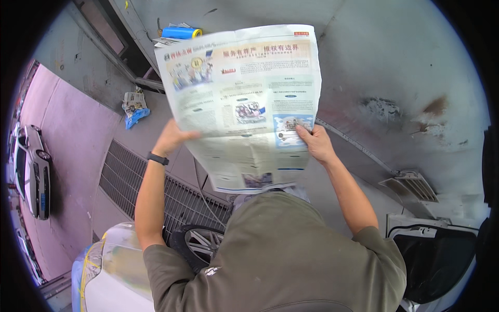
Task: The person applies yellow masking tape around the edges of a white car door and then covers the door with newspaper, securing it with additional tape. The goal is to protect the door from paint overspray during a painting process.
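Observation:
A large printed newspaper sheet [208,112] is spread out in front of me, its front covered with columns and colour pictures. Its left edge is pinched by my left hand [170,139], the thumb lying over the front and the other fingers mostly hidden behind. My right hand [318,144] grips the opposite edge lower down, thumb on a blue-framed picture. A dark band circles my left wrist. The sheet sags slightly toward its lower edge and covers part of the floor behind it.
At lower left stands a car body part [117,268] edged with yellow tape, beside a wheel [200,244]. A metal floor grate [130,177] runs past crumpled paper with blue film [135,109]. A blue roll [179,33] lies beyond. At right are a louvred fixture [416,187] and a dark panel [434,260].

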{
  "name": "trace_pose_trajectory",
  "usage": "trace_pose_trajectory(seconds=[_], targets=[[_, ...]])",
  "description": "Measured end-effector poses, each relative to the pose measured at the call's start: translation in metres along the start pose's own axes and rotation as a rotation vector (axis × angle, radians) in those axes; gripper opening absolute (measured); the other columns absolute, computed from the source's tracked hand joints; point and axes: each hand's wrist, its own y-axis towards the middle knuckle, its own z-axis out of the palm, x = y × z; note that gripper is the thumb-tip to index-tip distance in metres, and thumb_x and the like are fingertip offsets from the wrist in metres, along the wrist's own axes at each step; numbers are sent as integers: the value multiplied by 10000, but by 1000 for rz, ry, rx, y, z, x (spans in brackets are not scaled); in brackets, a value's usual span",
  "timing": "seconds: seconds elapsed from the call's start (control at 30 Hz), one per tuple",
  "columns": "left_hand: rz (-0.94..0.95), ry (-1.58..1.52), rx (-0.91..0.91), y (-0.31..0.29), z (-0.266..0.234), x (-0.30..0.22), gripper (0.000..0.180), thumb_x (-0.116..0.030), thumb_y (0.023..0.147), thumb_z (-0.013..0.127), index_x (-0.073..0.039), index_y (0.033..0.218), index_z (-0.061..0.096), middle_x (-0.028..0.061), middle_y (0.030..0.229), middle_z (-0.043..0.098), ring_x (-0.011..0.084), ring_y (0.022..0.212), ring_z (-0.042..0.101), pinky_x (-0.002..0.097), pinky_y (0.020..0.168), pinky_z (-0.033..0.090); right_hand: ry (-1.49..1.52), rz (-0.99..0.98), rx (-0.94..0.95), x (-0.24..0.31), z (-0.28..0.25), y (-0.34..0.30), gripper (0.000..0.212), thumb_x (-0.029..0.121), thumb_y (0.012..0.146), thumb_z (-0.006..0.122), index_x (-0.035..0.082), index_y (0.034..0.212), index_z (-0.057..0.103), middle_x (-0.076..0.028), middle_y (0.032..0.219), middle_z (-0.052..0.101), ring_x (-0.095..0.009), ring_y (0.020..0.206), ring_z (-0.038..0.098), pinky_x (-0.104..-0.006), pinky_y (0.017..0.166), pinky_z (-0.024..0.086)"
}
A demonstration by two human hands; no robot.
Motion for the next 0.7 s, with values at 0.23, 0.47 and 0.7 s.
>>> trace_pose_trajectory(seconds=[0.23,0.47,0.7], targets=[[-31,375,-91,-24,-7,-10,239,-70,803,858,13,1021,802,111,961,799,164,873,732,309,784,566,-74,-223,256,11,-40,57,224,50,986,694,6,1187,780,-41,1103,791,-126,999,698,-290,899,539],[301,350,-228,13,3,-57,162,102,806,708,-6,866,812,148,994,811,204,828,758,279,740,555,-60,-201,301,23,-73,184,247,40,872,811,38,1118,796,-23,1137,699,-114,1019,637,-281,895,499],[-262,43,-235,91,-6,-63,248,-36,1007,556,12,1143,757,51,1011,757,115,845,695,242,774,548,-113,-258,514,68,-104,238,306,-87,876,638,33,1100,809,-39,1096,637,-168,1037,620,-273,919,472]])
